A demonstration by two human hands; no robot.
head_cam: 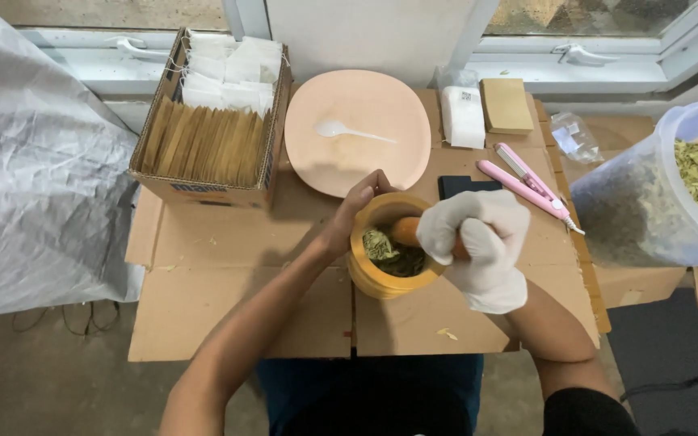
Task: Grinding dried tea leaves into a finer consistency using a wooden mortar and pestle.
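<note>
While the gloved right hand (478, 242) wraps its fingers tightly round a smooth wooden pestle (407, 231), the bare left hand (355, 211) is curled against the far rim of the mortar (381, 278), thumb and fingers pressed to its wall. That mortar is a round, thick-walled bowl of yellowish wood standing near the middle of the flattened brown cardboard (220, 315) that covers the work surface; the pestle's end dips into crumpled, dry green leaves (389, 252) lying in its hollow. The glove is thin, white and slightly wrinkled. Just beyond the mortar lies a dark flat rectangle (464, 186), and to its right a slim pink tool (523, 187). Farther off rests a matte, peach-coloured plate (381, 113) with a white plastic spoon (349, 131) on it. To the left stands an open cardboard box (203, 192) packed with upright tan sleeves and white sachets. At far right a translucent plastic tub (648, 202) holds more dried leaves.
</note>
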